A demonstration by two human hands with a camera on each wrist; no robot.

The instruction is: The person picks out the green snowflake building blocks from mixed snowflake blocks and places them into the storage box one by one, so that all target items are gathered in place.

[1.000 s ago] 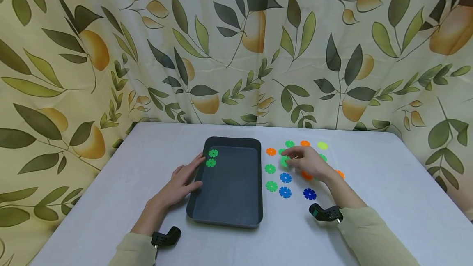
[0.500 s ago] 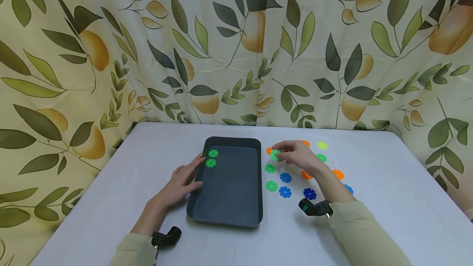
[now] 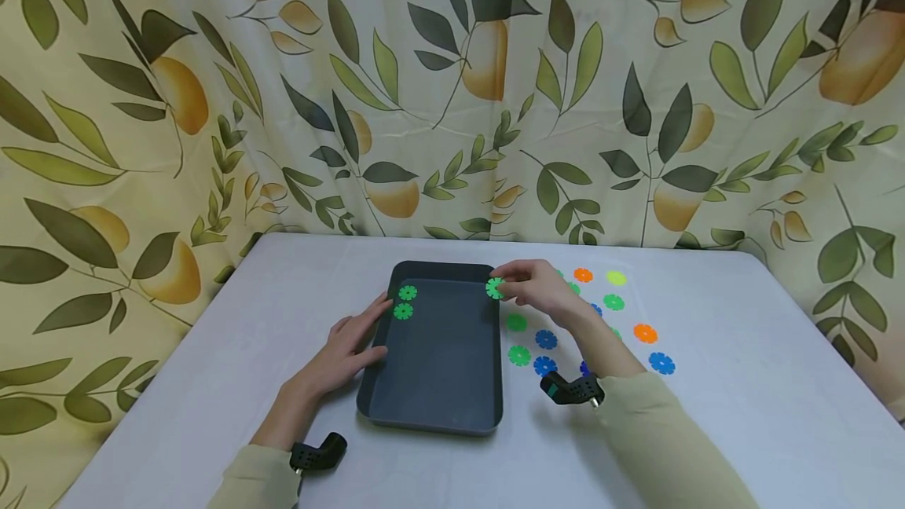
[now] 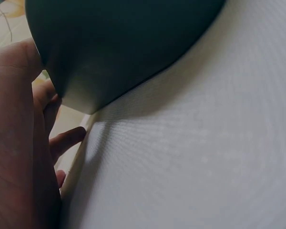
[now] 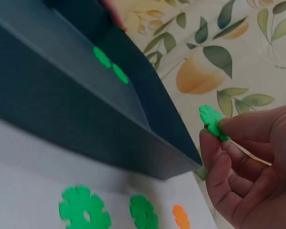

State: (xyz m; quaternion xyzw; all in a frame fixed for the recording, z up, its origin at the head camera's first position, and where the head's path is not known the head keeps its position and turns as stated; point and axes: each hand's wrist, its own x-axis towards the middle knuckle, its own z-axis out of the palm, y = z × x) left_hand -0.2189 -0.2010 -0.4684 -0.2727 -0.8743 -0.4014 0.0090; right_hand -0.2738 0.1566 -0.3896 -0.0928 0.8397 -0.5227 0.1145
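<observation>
My right hand (image 3: 539, 289) pinches a green notched disc (image 5: 210, 120) between thumb and fingertips, at the right rim of the dark grey tray (image 3: 438, 368). In the head view that disc overlaps the tray's upper right edge. Two green discs (image 3: 404, 312) lie inside the tray near its upper left corner. My left hand (image 3: 348, 352) rests with relaxed fingers against the tray's left side. Seen from the left wrist, the thumb (image 4: 16, 62) touches the tray's outer wall (image 4: 124, 43).
To the right of the tray, several flower-like discs lie on the white tablecloth: green (image 3: 519, 356), blue (image 3: 662, 363), orange (image 3: 645, 334) and yellow (image 3: 617, 278). My right forearm hides some of them. A leaf-and-fruit patterned curtain (image 3: 438, 100) hangs behind the table.
My right hand has picked up a green disc from among the loose ones and carried it left to the tray's right rim. The left hand and the tray have stayed put.
</observation>
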